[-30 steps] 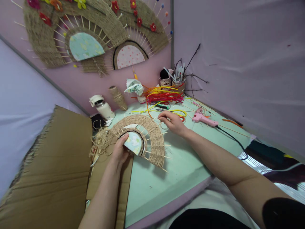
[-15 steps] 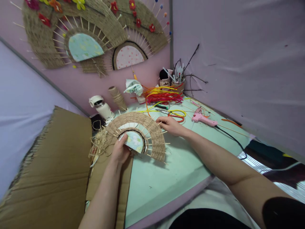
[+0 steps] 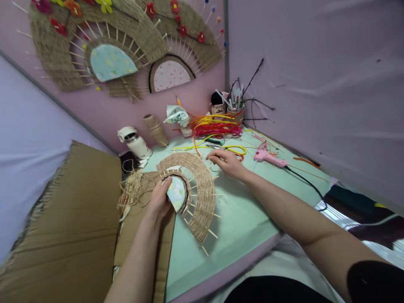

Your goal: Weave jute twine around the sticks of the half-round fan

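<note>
A half-round fan woven from brown twine over thin wooden sticks [image 3: 205, 191] is tilted above the table. Its centre is a pale blue floral half-disc [image 3: 177, 193] with a dark cord edge. My left hand [image 3: 161, 200] grips that half-disc, thumb on the front face and fingers hidden behind. Close to the fan's upper right rim, my right hand [image 3: 225, 162] is closed in a pinch on a thin strand of twine [image 3: 215, 169], which curves below the fingers. Stick ends poke out beyond the weave.
Tangled twine [image 3: 134, 189] lies on cardboard [image 3: 143, 240] at left. Behind stand a white bottle [image 3: 137, 143], a twine cone [image 3: 156, 130] and red and yellow pipe cleaners [image 3: 217, 126]. Yellow-handled scissors [image 3: 236, 149] and a pink glue gun [image 3: 269, 156] lie right. Finished fans [image 3: 57, 54] hang behind.
The fan has turned clockwise in my left hand, its right end swinging down toward me. My right hand stays nearly in place, now apart from the rim, with a strand showing below it.
</note>
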A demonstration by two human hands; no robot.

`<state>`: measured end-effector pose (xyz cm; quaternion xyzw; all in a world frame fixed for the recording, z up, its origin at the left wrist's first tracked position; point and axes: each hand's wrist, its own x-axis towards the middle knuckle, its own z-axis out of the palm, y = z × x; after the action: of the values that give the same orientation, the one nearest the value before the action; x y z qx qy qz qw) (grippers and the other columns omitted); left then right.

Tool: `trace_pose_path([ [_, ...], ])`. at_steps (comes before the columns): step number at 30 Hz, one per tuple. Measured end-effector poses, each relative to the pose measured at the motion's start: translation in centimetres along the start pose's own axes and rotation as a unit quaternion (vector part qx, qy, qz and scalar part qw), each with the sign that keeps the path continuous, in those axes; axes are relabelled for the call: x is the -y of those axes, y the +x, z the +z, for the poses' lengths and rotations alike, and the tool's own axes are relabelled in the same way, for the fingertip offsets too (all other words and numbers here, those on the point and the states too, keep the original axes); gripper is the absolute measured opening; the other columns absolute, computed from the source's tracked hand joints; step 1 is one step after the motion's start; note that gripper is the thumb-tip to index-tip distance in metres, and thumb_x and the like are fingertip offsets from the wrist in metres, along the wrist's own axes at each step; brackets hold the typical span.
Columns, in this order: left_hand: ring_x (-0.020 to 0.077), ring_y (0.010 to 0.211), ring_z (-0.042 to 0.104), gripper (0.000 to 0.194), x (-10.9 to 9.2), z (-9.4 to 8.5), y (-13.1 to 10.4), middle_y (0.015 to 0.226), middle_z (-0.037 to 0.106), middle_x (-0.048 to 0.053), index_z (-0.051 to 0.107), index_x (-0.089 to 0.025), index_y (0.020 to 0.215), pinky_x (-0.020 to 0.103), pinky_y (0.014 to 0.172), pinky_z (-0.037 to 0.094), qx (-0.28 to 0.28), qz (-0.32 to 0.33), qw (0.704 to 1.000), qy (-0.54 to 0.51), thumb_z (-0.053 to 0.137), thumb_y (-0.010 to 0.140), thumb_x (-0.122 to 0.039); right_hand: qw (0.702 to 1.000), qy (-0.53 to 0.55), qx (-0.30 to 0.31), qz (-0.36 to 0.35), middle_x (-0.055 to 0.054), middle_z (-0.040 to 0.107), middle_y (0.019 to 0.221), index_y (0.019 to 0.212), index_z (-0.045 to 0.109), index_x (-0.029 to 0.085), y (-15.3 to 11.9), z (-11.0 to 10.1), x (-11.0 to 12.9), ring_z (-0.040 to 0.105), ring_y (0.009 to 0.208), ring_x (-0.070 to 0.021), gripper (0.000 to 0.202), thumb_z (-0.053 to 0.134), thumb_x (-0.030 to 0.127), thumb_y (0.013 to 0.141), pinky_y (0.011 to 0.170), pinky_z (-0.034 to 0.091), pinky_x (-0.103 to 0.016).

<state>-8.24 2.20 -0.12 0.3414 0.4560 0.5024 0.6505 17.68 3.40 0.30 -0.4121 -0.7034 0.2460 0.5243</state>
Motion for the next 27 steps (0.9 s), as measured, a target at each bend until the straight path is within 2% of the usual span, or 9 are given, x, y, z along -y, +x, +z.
trace_pose_path([
  [3, 0.0126, 0.056, 0.061, 0.032, -0.07, 0.06, -0.15, 0.068, 0.066, 0.002, 0.063, -0.013, 0.078, 0.024, 0.055, 0.05, 0.005, -0.01, 1.0, 0.006, 0.08, 0.059, -0.033, 0.998, -0.024, -0.041, -0.04, -0.003, 0.064, 0.077, 0.081, 0.064, 0.018, -0.07, -0.15, 0.42, 0.057, 0.072, -0.0144, 0.017, 0.053, 0.029, 0.089, 0.069, 0.043, -0.027],
  [10, 0.0112, 0.052, 0.059, 0.032, 0.07, -0.35, -0.14, 0.066, 0.064, 0.0, 0.061, -0.014, 0.08, 0.022, 0.051, 0.047, 0.022, -0.026, 0.999, 0.04, 0.079, 0.061, -0.033, 0.991, -0.045, -0.069, -0.109, -0.003, 0.063, 0.077, 0.082, 0.064, 0.02, -0.21, -0.18, 0.95, 0.056, 0.072, -0.0155, 0.017, 0.052, 0.03, 0.09, 0.07, 0.043, -0.03],
  [14, 0.0111, 0.051, 0.058, 0.031, 0.02, -0.25, -0.4, 0.064, 0.064, 0.0, 0.061, -0.015, 0.08, 0.021, 0.049, 0.046, 0.019, -0.039, 0.997, 0.058, 0.079, 0.06, -0.032, 0.992, -0.045, -0.053, -0.108, -0.004, 0.063, 0.078, 0.085, 0.064, 0.021, -0.15, -0.24, 0.82, 0.057, 0.074, -0.0163, 0.017, 0.051, 0.03, 0.091, 0.071, 0.044, -0.031],
  [19, 0.0118, 0.055, 0.06, 0.031, -0.1, -0.16, -0.72, 0.068, 0.065, 0.0, 0.061, -0.016, 0.083, 0.022, 0.052, 0.047, 0.044, -0.044, 0.996, 0.058, 0.078, 0.062, -0.031, 0.994, -0.036, -0.025, -0.096, -0.004, 0.063, 0.079, 0.084, 0.064, 0.02, -0.07, -0.28, 0.66, 0.058, 0.076, -0.0158, 0.016, 0.052, 0.027, 0.09, 0.071, 0.044, -0.03],
  [27, 0.0124, 0.057, 0.06, 0.034, 0.15, -0.43, -0.57, 0.071, 0.064, 0.0, 0.06, -0.017, 0.087, 0.024, 0.056, 0.048, 0.054, -0.019, 0.996, 0.067, 0.077, 0.062, -0.033, 0.997, -0.042, -0.033, -0.062, -0.003, 0.064, 0.077, 0.081, 0.065, 0.019, -0.03, -0.27, 0.85, 0.057, 0.074, -0.0152, 0.016, 0.053, 0.027, 0.089, 0.07, 0.044, -0.03],
])
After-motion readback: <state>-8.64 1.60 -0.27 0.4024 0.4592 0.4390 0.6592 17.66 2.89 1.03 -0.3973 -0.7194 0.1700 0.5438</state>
